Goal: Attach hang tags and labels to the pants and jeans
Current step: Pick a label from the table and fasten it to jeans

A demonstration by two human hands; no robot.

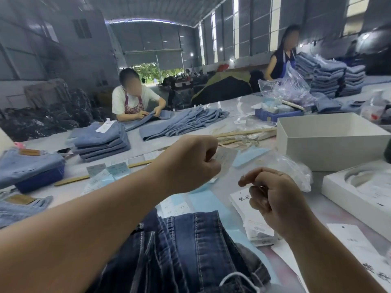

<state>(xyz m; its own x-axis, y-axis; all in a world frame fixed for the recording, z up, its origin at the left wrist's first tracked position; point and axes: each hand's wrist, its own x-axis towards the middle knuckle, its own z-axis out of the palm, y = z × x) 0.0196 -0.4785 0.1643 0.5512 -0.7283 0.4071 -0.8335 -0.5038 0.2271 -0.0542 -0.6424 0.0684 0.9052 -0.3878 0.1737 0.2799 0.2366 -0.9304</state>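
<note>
Left hand (190, 163) was raised above the table, fingers curled, pinching a small pale paper hang tag (225, 160) by its near edge. The tag was blurred; print on it could not be read. Right hand (273, 199) was just beside and lower, apart from the left, fingers curled in with forefinger and thumb drawn together; whether it held a thread or pin could not be told.

Handling, as judged: the tag was thin card, light, stiff enough to keep flat but easily creased, so best taken at an edge or corner, away from any punched hole. The folded dark blue denim jeans (190, 250) lay directly below both hands at the near table edge, touching neither. Heavy, soft, floppy cloth with pale contrast stitching; likely best taken by the thick seamed waistband or a belt loop, where a tag would go.

A stack of white printed card tags (245, 208) lay on the table under the right hand. Light blue paper labels (118, 169) were spread further left. A white open cardboard box (330, 142) stood to the right. A pile of folded light blue jeans (101, 142) sat beyond, well apart.
</note>
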